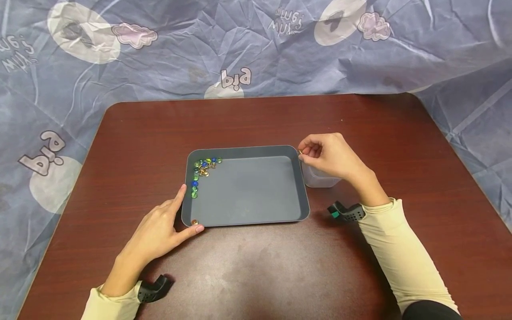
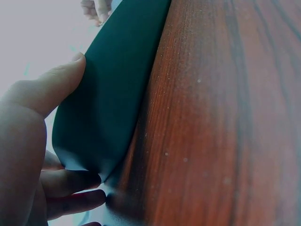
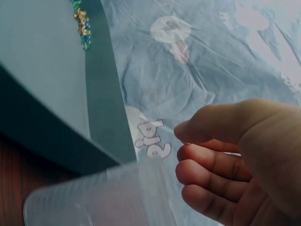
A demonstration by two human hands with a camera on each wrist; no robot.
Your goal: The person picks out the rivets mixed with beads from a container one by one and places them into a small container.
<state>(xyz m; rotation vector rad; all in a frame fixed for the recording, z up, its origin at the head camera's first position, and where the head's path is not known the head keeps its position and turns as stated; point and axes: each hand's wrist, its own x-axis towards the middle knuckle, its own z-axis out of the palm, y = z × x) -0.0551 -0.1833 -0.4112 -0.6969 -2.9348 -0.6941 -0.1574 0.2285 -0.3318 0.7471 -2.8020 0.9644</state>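
A shallow grey tray (image 1: 248,191) lies on the table. My left hand (image 1: 158,229) spans its near left corner, index finger along the left wall and thumb on the near rim. In the left wrist view the thumb (image 2: 66,77) touches the tray's rim, the other fingers lower at the corner. My right hand (image 1: 334,153) pinches a small gold-coloured piece (image 1: 300,152) between thumb and forefinger, above a clear plastic container (image 1: 320,178) at the tray's right side. Glass marbles (image 1: 194,183) and small gold-coloured pieces (image 1: 204,171) cluster along the tray's left end.
One round copper-coloured piece (image 1: 194,222) sits alone in the tray's near left corner, close to my left thumb. The brown wooden table (image 1: 256,122) extends around the tray. Behind it hangs a crinkled blue printed sheet (image 1: 176,53).
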